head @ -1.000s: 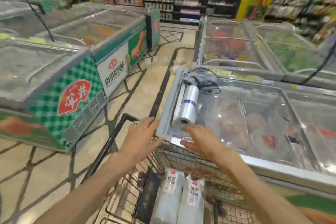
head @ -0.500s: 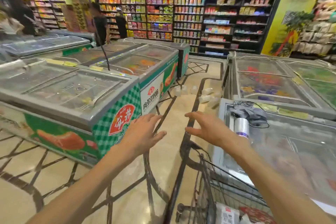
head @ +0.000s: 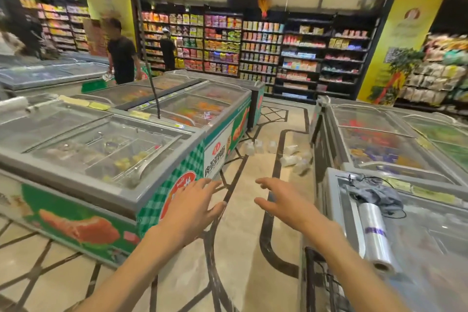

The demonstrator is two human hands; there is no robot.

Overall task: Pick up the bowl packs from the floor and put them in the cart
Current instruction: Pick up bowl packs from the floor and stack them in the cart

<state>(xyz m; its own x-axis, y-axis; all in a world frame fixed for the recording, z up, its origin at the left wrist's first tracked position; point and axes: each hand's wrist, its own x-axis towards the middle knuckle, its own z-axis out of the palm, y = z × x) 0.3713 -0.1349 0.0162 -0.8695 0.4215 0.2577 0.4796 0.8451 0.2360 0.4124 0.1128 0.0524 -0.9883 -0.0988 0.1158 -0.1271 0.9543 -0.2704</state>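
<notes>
Several white bowl packs lie scattered on the floor far down the aisle, between the two rows of freezers. My left hand and my right hand are stretched out in front of me over the floor, fingers spread, holding nothing. Both hands are well short of the packs. Only the dark wire edge of the cart shows at the bottom right, beside my right forearm.
Chest freezers line the left of the aisle and more freezers line the right. A roll of plastic bags and a grey cloth lie on the near right freezer. Two people stand far back by the shelves.
The view has lifted from the cart to the aisle ahead. Both hands have come off the cart and now hang spread in the air. The packs in the cart have dropped out of sight.
</notes>
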